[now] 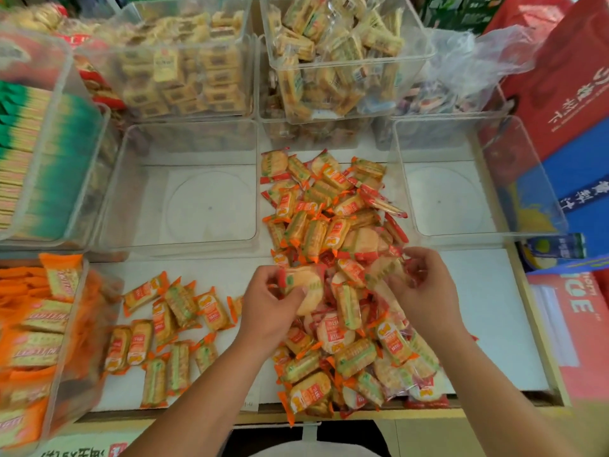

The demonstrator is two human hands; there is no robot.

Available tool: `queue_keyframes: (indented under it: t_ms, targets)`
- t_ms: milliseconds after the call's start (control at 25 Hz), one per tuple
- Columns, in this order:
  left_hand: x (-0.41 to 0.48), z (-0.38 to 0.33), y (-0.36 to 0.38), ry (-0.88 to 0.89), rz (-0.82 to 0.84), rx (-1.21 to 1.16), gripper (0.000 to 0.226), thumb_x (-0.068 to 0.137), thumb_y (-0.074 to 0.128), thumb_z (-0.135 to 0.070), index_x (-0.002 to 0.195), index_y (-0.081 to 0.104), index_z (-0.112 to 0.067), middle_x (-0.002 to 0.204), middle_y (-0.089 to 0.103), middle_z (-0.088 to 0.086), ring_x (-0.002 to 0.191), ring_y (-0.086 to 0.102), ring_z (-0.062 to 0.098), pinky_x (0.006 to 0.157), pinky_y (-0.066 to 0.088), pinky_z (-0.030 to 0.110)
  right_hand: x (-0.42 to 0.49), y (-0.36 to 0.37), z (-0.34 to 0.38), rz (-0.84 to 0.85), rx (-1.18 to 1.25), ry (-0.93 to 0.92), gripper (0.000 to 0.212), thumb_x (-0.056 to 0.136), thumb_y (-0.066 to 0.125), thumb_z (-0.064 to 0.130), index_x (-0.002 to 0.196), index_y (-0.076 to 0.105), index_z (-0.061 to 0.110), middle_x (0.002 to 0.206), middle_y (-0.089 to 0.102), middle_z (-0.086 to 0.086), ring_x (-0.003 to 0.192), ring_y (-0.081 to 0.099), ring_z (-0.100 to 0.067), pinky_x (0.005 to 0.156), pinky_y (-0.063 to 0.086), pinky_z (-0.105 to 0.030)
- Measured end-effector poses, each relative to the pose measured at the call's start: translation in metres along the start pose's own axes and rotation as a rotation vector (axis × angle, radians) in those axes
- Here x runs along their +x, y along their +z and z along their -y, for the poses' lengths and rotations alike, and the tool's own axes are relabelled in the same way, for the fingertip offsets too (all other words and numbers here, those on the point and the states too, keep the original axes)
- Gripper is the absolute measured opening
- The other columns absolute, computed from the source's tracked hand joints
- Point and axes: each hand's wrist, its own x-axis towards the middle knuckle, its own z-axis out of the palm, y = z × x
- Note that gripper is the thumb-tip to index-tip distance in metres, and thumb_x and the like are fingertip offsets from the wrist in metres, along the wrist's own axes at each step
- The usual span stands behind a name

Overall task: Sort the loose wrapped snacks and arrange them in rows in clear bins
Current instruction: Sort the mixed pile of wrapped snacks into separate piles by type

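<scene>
Left hand (pixel 268 306) and right hand (pixel 426 288) pinch wrapped snacks (pixel 304 285).

- Snack heap (pixel 333 225): orange and red wrappers, green-striped labels.
- Packets (pixel 39 344) in the bin (pixel 86 268) left of the heap: orange, red lettering.
- Boxes (pixel 560 80) right of the heap: red and blue, white lettering.

one wide-angle view, worn on the person's head, faces forward and steeply down at the white shelf (pixel 487 324). it sits close over the loose snacks (pixel 329 225), with clear bins (pixel 211 199) just beyond.
</scene>
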Motion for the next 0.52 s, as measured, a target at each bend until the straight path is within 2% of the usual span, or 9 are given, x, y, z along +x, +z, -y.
queue_keyframes:
  t_ms: [120, 240, 360, 440, 520]
  targets:
    - [-0.021, -0.028, -0.013, 0.053, 0.029, -0.148, 0.042, 0.078, 0.088, -0.022, 0.106, 0.058, -0.030, 0.105, 0.062, -0.005, 0.086, 0.063, 0.008, 0.066, 0.058, 0.032, -0.041, -0.007, 0.000, -0.018, 0.166, 0.151, 0.036, 0.082, 0.084, 0.015, 0.114, 0.070, 0.026, 0.100, 0.069, 0.003, 0.091, 0.064, -0.014, 0.080, 0.054, -0.033]
    - [-0.049, -0.050, -0.005, 0.007, 0.229, -0.285, 0.046, 0.078, 0.089, -0.023, 0.112, 0.060, -0.032, 0.114, 0.063, 0.002, 0.094, 0.067, 0.018, 0.066, 0.061, 0.035, -0.070, -0.011, -0.001, 0.009, 0.446, 0.281, 0.030, 0.084, 0.083, 0.010, 0.105, 0.065, 0.021, 0.099, 0.071, 0.001, 0.088, 0.067, -0.018, 0.080, 0.056, -0.037]
    - [-0.072, -0.059, 0.020, -0.023, 0.343, -0.301, 0.045, 0.080, 0.087, -0.022, 0.115, 0.060, -0.029, 0.116, 0.063, 0.002, 0.089, 0.067, 0.009, 0.065, 0.060, 0.029, -0.086, -0.028, 0.002, 0.043, 0.762, 0.414, 0.022, 0.095, 0.073, 0.026, 0.111, 0.063, 0.015, 0.085, 0.071, 0.003, 0.080, 0.070, -0.015, 0.085, 0.059, -0.045]
    - [-0.086, -0.064, 0.043, -0.052, 0.360, -0.273, 0.047, 0.080, 0.087, -0.024, 0.117, 0.059, -0.029, 0.116, 0.064, 0.000, 0.092, 0.066, 0.006, 0.069, 0.059, 0.025, -0.088, -0.043, -0.008, 0.088, 0.775, 0.424, 0.038, 0.090, 0.076, 0.038, 0.117, 0.065, 0.015, 0.091, 0.074, 0.003, 0.086, 0.073, -0.017, 0.086, 0.061, -0.046]
    - [-0.097, -0.066, 0.072, -0.037, 0.371, -0.227, 0.046, 0.080, 0.088, -0.025, 0.117, 0.060, -0.029, 0.111, 0.068, -0.004, 0.091, 0.066, 0.000, 0.071, 0.058, 0.022, -0.084, -0.062, -0.020, 0.145, 0.702, 0.386, 0.058, 0.073, 0.086, 0.042, 0.121, 0.064, 0.018, 0.103, 0.077, -0.001, 0.089, 0.076, -0.020, 0.075, 0.061, -0.039]
